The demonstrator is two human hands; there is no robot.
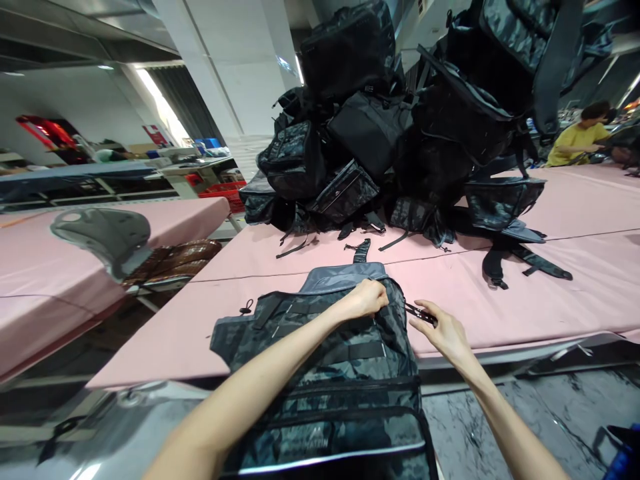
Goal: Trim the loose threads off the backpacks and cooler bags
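A dark camouflage backpack (pixel 350 370) lies on the pink-covered table, its lower end hanging toward me over the front edge. My left hand (pixel 367 298) is closed in a fist on the upper part of the backpack; what its fingers pinch is hidden. To the right, my right hand (pixel 445 331) holds black thread snips (pixel 423 313) between thumb and fingers. Their tip points left at the backpack's upper right edge. A grey flap (pixel 345 275) shows at the far end of the backpack, with a short strap (pixel 361 251) beyond it.
A tall pile of black and camouflage backpacks (pixel 370 133) stands at the back of the pink table (pixel 565 313). Loose straps (pixel 543 261) trail from it on the right. A grey chair (pixel 103 237) stands left, between two tables. A person in yellow (pixel 575 143) works far right.
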